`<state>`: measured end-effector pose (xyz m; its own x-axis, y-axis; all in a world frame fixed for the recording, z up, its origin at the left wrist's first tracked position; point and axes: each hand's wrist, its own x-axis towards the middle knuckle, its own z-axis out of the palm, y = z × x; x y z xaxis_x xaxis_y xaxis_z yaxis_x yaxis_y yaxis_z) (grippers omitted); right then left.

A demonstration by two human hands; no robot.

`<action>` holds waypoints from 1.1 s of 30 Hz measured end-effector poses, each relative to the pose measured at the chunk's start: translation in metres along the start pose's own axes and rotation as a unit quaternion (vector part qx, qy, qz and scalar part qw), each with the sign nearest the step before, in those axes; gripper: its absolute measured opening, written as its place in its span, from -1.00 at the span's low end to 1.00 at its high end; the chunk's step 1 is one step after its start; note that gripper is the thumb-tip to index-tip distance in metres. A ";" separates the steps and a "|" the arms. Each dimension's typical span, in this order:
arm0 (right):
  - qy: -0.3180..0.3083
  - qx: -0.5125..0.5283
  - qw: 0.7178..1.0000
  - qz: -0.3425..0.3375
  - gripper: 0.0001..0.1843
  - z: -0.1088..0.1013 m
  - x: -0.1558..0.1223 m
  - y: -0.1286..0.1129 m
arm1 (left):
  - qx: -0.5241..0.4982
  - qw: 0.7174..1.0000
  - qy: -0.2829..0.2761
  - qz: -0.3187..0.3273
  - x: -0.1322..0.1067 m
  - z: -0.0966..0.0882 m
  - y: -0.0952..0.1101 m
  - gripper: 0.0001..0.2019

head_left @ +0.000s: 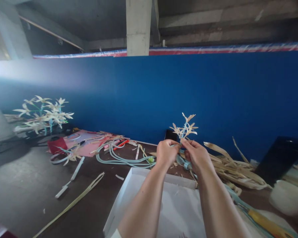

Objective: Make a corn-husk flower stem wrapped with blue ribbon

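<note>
A small spray of pale husk-like flowers [185,127] on a light-blue stem stands upright at my fingertips. My left hand [167,152] pinches the stem low down, with thumb and forefinger together. Close beside it, my right hand [196,153] is also closed on the stem, just under the blossoms. Exactly where the stem ends is hidden by the fingers. Both forearms reach over a shallow white box [181,201]. Just behind my right hand lies a light-blue cord with a connector [187,164].
Dried husks [228,168] are heaped on the right, near a yellow-handled tool [269,224] and a white bowl [288,196]. Looped blue cord [114,160] lies left of my hands. Several finished flower sprays [48,114] stand far left. A blue wall [213,89] closes off the back.
</note>
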<state>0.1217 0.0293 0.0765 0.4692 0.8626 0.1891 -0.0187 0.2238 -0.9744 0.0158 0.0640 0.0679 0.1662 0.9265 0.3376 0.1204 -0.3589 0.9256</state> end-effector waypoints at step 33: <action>0.022 -0.369 0.921 -0.124 -0.66 -0.008 0.002 -0.003 | 0.099 0.994 -0.033 0.013 0.005 -0.006 -0.006 -0.78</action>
<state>0.1300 0.0262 0.0785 0.4143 0.8037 0.4272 0.6908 0.0279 -0.7225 0.0102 0.0712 0.0651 0.2348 0.9093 0.3436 0.3053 -0.4045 0.8620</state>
